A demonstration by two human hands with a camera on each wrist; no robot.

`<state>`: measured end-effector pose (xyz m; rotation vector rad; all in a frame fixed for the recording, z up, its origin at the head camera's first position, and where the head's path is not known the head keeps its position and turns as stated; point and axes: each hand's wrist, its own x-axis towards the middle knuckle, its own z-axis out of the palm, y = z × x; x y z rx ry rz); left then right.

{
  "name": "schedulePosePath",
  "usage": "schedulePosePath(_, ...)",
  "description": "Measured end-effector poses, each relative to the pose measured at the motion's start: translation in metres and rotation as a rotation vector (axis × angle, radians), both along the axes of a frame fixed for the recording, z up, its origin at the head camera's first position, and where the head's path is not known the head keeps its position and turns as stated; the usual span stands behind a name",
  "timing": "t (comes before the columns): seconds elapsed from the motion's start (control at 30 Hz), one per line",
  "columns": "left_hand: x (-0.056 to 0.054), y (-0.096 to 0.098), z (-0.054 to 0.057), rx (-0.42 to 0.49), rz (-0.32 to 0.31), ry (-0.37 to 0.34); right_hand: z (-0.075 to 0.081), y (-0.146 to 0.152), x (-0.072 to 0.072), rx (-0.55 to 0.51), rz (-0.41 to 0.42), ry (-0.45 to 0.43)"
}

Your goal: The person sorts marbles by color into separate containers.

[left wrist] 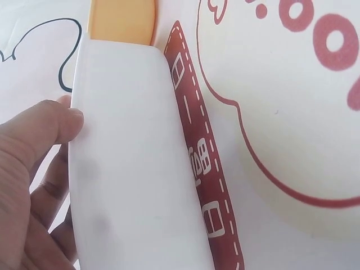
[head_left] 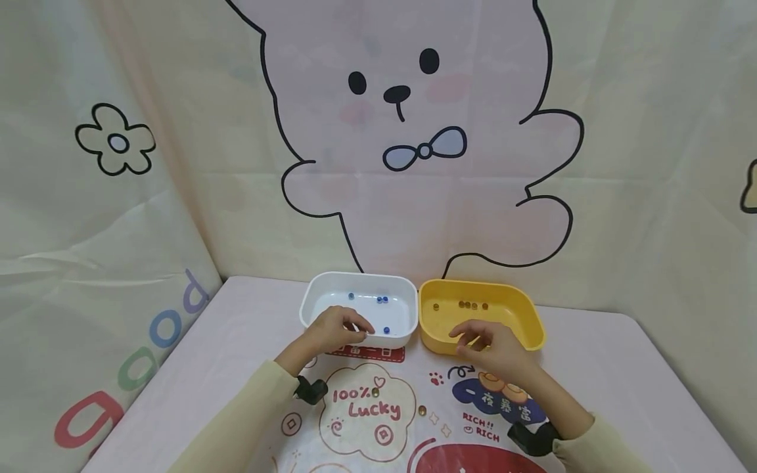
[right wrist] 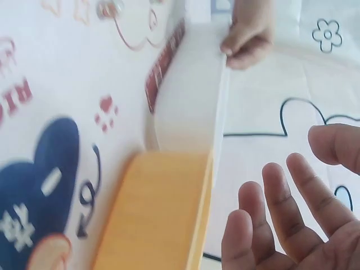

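My left hand (head_left: 334, 330) hovers over the front rim of the white tray (head_left: 313, 295), fingers loosely bent. No object shows in its fingers; in the left wrist view the thumb (left wrist: 67, 122) overlaps the tray's edge, and the other fingers are partly hidden behind it. Several small blue beads (head_left: 351, 296) lie inside that tray. Over the front of the yellow tray (head_left: 520, 315), my right hand (head_left: 493, 348) has its fingers spread apart, holding nothing. Several golden-brown beads (head_left: 467, 305) lie on the yellow tray's floor.
Two small brownish beads, one on the "Lucky" print (head_left: 375, 392) and another bead (head_left: 422, 410) to its right, lie on the printed tablecloth. The trays stand side by side near the back wall cloth (head_left: 402, 223). Black straps (head_left: 310, 390) circle both wrists.
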<state>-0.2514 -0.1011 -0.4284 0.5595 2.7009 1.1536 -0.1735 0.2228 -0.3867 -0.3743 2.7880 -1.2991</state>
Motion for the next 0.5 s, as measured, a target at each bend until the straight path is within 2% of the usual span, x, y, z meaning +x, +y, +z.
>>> schedulePosePath(0.1, 0.0, 0.001, 0.002, 0.003, -0.001, 0.003, -0.005, -0.006, 0.004, -0.012, 0.017, -0.042)
schedulePosePath(0.37, 0.001, 0.001, 0.001, -0.008, 0.001, -0.001, -0.022, -0.02, 0.012, 0.012, 0.124, -0.064)
schedulePosePath(0.5, 0.001, 0.001, 0.0, -0.01, 0.0, 0.007, -0.032, -0.027, 0.015, 0.01, 0.153, -0.09)
